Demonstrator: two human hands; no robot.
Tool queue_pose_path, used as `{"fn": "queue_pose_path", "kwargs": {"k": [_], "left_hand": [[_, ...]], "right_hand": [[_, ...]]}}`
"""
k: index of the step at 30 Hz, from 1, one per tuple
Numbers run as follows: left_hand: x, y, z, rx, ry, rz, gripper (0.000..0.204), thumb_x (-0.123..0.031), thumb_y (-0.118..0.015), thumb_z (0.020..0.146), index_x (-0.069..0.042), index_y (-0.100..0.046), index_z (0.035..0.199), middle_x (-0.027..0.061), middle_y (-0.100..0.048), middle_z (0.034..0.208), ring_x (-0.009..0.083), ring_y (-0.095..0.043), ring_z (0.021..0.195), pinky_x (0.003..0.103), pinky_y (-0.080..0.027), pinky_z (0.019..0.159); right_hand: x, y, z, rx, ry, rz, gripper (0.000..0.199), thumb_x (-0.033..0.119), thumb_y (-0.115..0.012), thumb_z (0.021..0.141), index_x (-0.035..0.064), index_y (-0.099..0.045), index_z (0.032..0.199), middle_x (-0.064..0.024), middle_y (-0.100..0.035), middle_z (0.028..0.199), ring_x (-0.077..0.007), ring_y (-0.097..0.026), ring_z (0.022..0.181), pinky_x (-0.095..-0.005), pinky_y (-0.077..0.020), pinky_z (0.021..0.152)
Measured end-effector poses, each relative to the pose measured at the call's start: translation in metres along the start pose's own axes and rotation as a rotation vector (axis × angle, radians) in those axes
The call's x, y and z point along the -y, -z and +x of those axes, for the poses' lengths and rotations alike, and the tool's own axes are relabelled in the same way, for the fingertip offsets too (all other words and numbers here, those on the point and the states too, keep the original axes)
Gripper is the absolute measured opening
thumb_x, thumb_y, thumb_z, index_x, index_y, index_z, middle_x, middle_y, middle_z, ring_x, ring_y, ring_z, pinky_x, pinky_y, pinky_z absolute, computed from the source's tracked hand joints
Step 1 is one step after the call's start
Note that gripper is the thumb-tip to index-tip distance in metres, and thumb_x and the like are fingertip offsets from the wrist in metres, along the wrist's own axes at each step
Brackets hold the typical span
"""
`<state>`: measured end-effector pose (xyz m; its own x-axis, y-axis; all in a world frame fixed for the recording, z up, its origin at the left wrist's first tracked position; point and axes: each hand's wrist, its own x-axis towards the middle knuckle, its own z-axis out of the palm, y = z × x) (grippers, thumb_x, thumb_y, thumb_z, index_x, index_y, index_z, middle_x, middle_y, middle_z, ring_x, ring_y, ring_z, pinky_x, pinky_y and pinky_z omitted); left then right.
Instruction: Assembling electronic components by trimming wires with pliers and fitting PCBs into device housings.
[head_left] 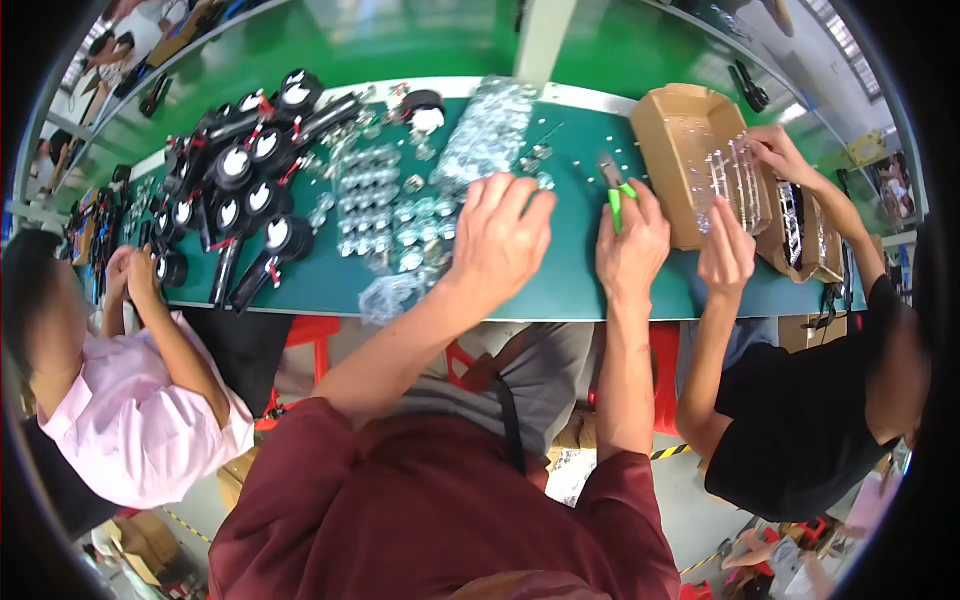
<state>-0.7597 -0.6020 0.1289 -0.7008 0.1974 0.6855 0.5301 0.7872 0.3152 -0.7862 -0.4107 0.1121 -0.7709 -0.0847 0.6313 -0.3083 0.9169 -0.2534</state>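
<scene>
Maroon shirt (450, 510) faced the desk (572, 285) | right hand (635, 240) was clamped on green-handled pliers (615, 208), their long axis running away from the shirt, tip slightly leftward | left hand (500, 235), fingers curled, grip unclear to me, was nearer the silvery parts (425, 218), just to its left

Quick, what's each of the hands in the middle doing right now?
Left hand: fingers bent; can't tell if it holds anything.
Right hand: closed, holding green pliers.
</scene>
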Motion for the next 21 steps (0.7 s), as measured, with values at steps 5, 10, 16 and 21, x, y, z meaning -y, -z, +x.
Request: {"fn": "queue_pose_path", "kwargs": {"k": [5,10,16,21], "left_hand": [[-0.01,-0.013,-0.001,0.277,0.011,0.244,0.043,-0.017,-0.068,0.081,-0.009,-0.062,0.123,0.0116,-0.06,0.124,0.0313,-0.053,0.119,0.054,-0.036,0.102],[-0.011,-0.02,-0.005,0.314,-0.004,0.359,0.033,-0.015,-0.067,0.085,-0.008,-0.067,0.118,0.013,-0.058,0.133,0.0332,-0.042,0.137,0.064,-0.014,0.117],[-0.009,-0.029,-0.006,0.202,-0.115,0.149,0.023,0.0,-0.066,0.081,-0.009,-0.066,0.103,0.0073,-0.061,0.106,0.0302,-0.053,0.124,0.065,-0.021,0.116],[-0.005,-0.021,-0.005,0.067,-0.135,0.088,0.024,0.002,-0.065,0.087,-0.005,-0.065,0.11,0.0087,-0.066,0.108,0.0317,-0.06,0.114,0.058,-0.032,0.113]], "right_hand": [[-0.004,-0.013,-0.008,-0.063,-0.006,0.038,0.028,0.007,-0.071,0.072,0.0044,-0.068,0.1,-0.014,-0.066,0.113,-0.0332,-0.063,0.096,-0.0452,-0.0495,0.082],[0.0,-0.008,-0.01,-0.02,-0.058,0.162,0.023,0.01,-0.066,0.078,0.0013,-0.068,0.1,-0.0173,-0.061,0.121,-0.0353,-0.058,0.109,-0.0487,-0.0432,0.094],[-0.003,-0.003,-0.012,-0.011,-0.104,0.173,0.023,0.009,-0.065,0.08,0.0001,-0.067,0.101,-0.0188,-0.06,0.123,-0.0369,-0.057,0.113,-0.0491,-0.0411,0.098],[0.004,-0.007,-0.013,-0.022,-0.101,0.232,0.023,0.008,-0.064,0.08,-0.0005,-0.066,0.102,-0.0195,-0.059,0.124,-0.0376,-0.056,0.114,-0.0498,-0.0406,0.1]]}}
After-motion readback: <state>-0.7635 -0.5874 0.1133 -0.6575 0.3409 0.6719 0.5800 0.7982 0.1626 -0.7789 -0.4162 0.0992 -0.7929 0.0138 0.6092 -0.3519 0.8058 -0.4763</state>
